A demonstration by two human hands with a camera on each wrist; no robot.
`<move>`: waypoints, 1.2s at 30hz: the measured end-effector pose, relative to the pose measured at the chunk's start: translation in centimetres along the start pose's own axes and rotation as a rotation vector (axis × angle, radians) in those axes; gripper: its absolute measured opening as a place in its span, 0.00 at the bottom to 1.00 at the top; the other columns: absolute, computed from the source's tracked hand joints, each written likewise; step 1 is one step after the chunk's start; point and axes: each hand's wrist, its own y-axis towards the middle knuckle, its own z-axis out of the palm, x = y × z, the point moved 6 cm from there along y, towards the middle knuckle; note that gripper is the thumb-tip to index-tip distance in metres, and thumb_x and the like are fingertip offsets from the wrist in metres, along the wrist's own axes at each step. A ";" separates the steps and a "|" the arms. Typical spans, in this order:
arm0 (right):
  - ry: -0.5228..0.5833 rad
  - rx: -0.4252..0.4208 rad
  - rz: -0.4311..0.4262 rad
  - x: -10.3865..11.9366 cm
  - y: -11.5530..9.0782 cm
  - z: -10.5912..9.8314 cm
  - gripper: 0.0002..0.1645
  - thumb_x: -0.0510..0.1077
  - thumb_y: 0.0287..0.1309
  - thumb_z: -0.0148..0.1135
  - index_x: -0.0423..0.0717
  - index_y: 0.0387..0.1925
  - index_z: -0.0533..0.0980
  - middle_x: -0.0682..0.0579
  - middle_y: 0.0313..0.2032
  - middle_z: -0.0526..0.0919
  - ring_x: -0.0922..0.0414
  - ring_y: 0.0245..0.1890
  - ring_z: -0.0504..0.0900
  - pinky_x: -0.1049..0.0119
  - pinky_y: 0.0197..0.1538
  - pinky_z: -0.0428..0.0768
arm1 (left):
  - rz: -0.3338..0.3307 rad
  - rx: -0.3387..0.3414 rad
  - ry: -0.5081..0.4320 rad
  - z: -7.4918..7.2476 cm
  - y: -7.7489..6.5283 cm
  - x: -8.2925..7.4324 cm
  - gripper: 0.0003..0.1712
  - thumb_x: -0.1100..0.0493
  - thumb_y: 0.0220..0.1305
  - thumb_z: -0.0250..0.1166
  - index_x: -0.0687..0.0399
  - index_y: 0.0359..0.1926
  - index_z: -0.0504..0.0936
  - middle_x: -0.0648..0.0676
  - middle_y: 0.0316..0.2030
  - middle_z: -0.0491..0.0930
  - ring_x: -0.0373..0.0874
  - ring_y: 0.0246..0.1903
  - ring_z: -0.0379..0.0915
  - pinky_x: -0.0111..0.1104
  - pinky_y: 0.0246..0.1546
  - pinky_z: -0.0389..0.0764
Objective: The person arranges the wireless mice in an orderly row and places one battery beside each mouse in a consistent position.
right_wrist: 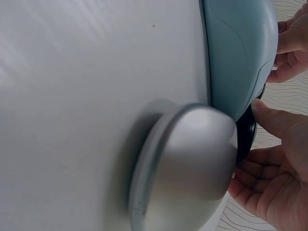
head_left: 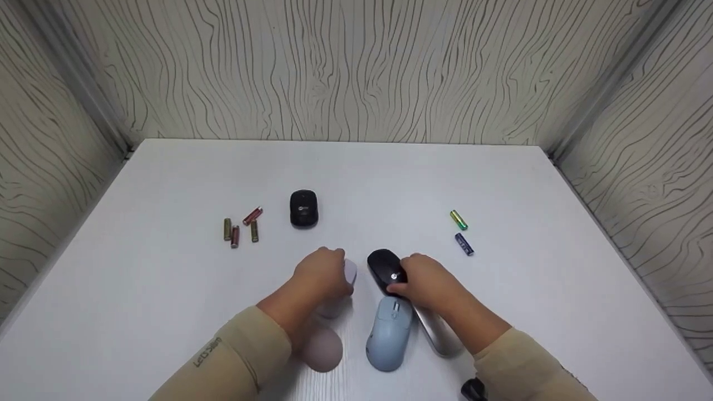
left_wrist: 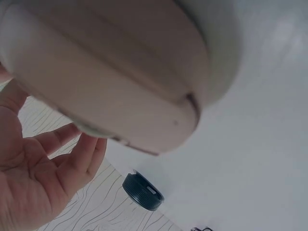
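Right hand [head_left: 430, 281] part-closed on black mouse [head_left: 384, 269]

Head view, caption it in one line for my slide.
At a white table, the left hand grips a pale-lilac computer mouse and the right hand a rounded black mouse.

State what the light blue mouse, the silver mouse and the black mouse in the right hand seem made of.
Light blue mouse: likely matte plastic; its shading is soft and a seam line shows. Silver mouse: smooth satin shell with soft highlights; metallic-painted plastic or metal, I can't tell. Black mouse in the right hand: probably plastic, smooth, with a slight sheen.
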 end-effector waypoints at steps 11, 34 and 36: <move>0.002 0.006 0.008 0.0 0.0 0.0 0.24 0.54 0.48 0.66 0.38 0.37 0.77 0.49 0.32 0.78 0.56 0.32 0.74 0.59 0.39 0.74 | -0.092 -0.029 0.018 -0.3 0.7 1.1 0.30 0.51 0.47 0.68 0.65 0.48 0.74 0.62 0.39 0.75 0.51 0.36 0.73 0.42 0.38 0.77; 0.017 -0.018 -0.012 -0.1 0.1 0.1 0.22 0.54 0.47 0.67 0.39 0.34 0.77 0.50 0.31 0.77 0.57 0.31 0.73 0.60 0.38 0.74 | -0.097 -0.033 0.014 -0.2 1.7 0.9 0.40 0.49 0.40 0.73 0.68 0.53 0.71 0.64 0.43 0.74 0.54 0.43 0.73 0.43 0.45 0.75; 0.022 -0.022 -0.015 -0.1 0.0 0.0 0.21 0.54 0.47 0.67 0.40 0.33 0.77 0.51 0.30 0.77 0.57 0.30 0.73 0.60 0.37 0.74 | -0.103 -0.034 0.002 -0.5 2.0 0.8 0.42 0.49 0.41 0.72 0.67 0.55 0.69 0.64 0.45 0.74 0.55 0.46 0.72 0.43 0.47 0.74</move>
